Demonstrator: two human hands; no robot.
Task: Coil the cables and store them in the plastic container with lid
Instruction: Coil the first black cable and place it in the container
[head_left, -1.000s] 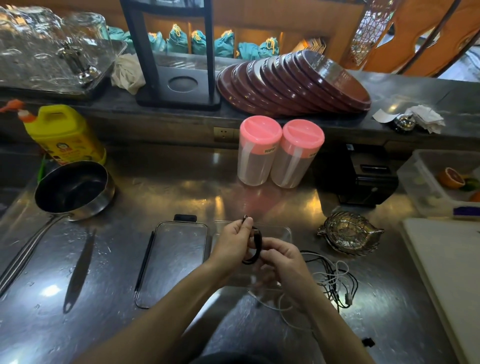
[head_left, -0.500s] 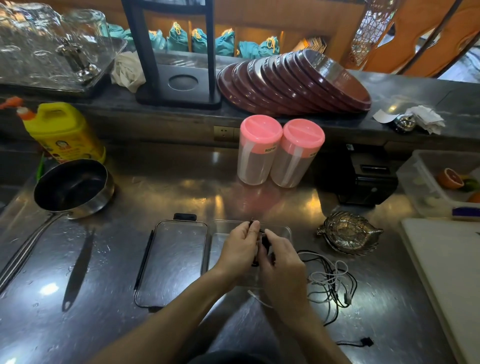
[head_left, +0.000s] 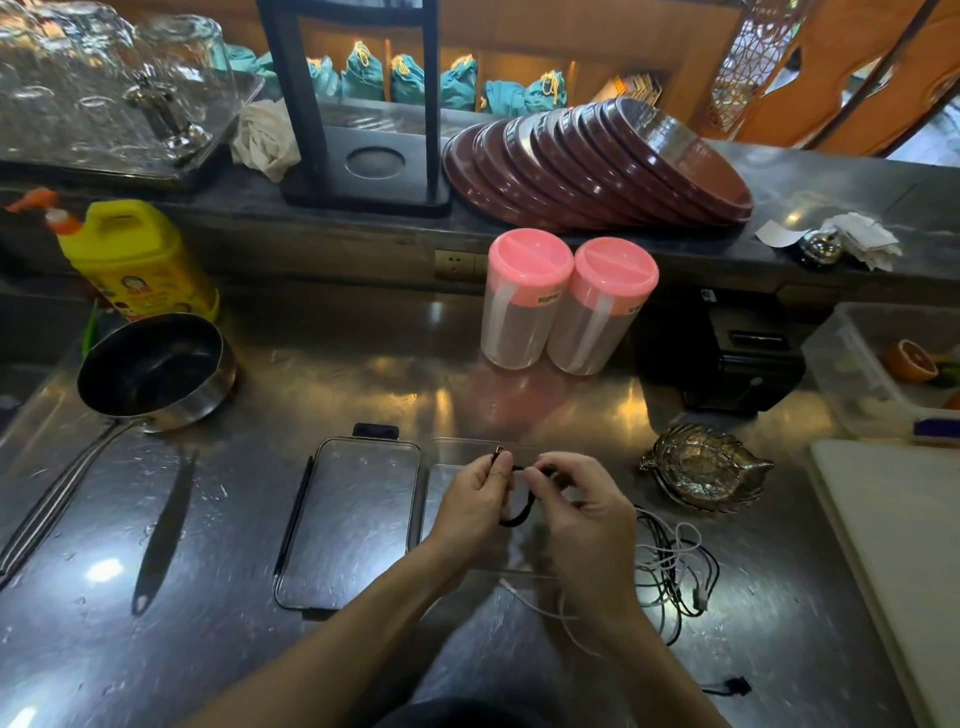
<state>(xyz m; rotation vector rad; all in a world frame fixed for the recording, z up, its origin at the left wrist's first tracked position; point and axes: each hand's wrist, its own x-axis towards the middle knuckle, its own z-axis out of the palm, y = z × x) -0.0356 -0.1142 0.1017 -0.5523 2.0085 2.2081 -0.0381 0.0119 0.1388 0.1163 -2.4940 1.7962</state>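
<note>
Both hands work a short black cable (head_left: 519, 512) just above the clear plastic container (head_left: 457, 452) on the steel counter. My left hand (head_left: 475, 501) pinches the cable's coil with its plug end sticking up. My right hand (head_left: 582, 512) pinches the cable's other end at the top of the loop. The container's clear lid (head_left: 353, 519) lies flat to its left. A tangle of white and black cables (head_left: 670, 566) lies on the counter to the right of my right hand.
A saucepan (head_left: 156, 369) and a yellow bottle (head_left: 132, 260) stand at the left. Two pink-lidded jars (head_left: 566, 301) stand behind the container. A metal leaf dish (head_left: 706, 467), a white board (head_left: 904, 566) and a fruit tub (head_left: 883, 364) are at the right. A small black cable tie (head_left: 730, 687) lies near the front.
My hands pressed together over the container half a second ago; now the right hand has drawn a little to the right, and the black loop hangs open between them.
</note>
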